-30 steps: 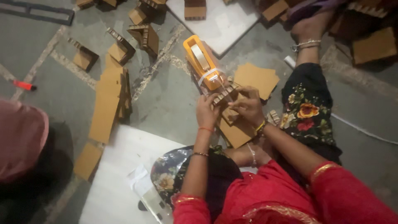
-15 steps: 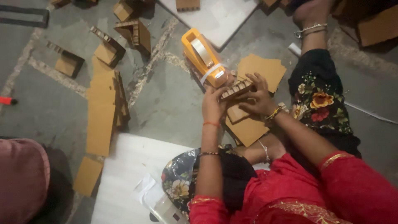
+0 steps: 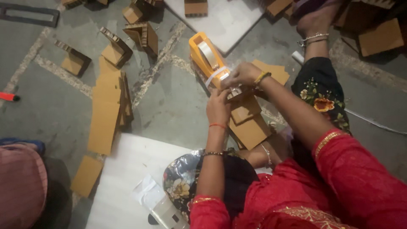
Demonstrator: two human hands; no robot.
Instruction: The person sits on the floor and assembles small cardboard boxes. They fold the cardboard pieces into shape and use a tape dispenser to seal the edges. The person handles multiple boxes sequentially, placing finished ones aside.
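Directly ahead of me, on the grey floor (image 3: 169, 101), sits an orange tape dispenser (image 3: 205, 55) with a roll of clear tape. Its long axis runs from upper left to lower right, and its near end points at my hands. My right hand (image 3: 242, 74) is the nearer one: it rests at that near end, fingers curled around a strip of tape (image 3: 215, 75) that leads off the roll. My left hand (image 3: 218, 108) lies just below, fingers closed on the edge of a small cardboard piece (image 3: 239, 94), which looks ribbed on top and is held just above my lap. I cannot tell if the tape already touches the card. More flat brown cardboard pieces (image 3: 251, 129) lie stacked under my hands. To the left a taller stack of cardboard sheets (image 3: 108, 110) lies on the floor, and a white board (image 3: 127, 178) is near my left knee.
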